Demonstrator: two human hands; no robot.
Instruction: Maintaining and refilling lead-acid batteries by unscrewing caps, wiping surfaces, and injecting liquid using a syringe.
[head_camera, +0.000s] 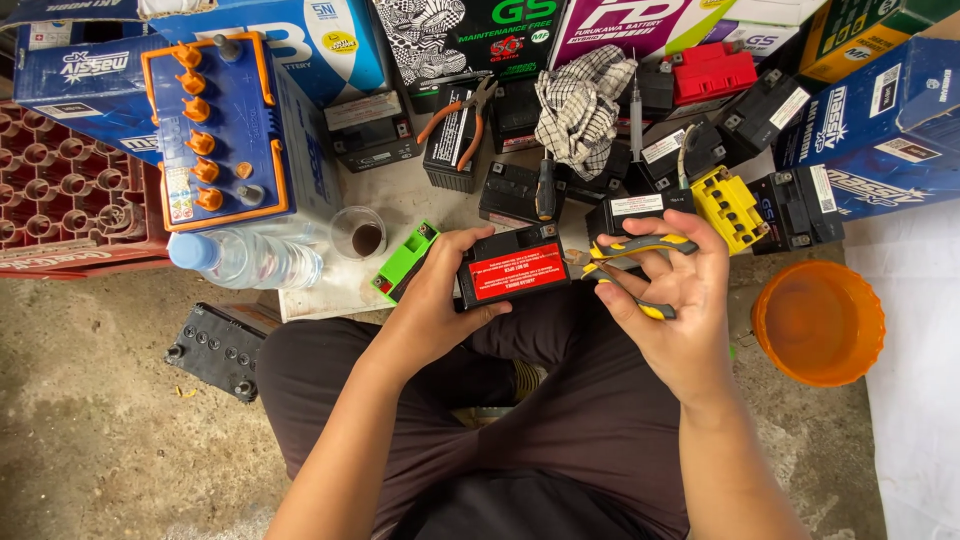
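My left hand grips a small black battery with a red label, held over my lap. My right hand holds pliers with yellow and grey handles; their jaws point left and touch the battery's right end. A green-topped battery lies just left of my left hand.
Several small black batteries and boxes crowd the far side, with orange-handled pliers, a checked cloth, a screwdriver and a yellow part. A large blue battery with orange caps, a water bottle, a glass and a red crate stand left; an orange bowl sits right.
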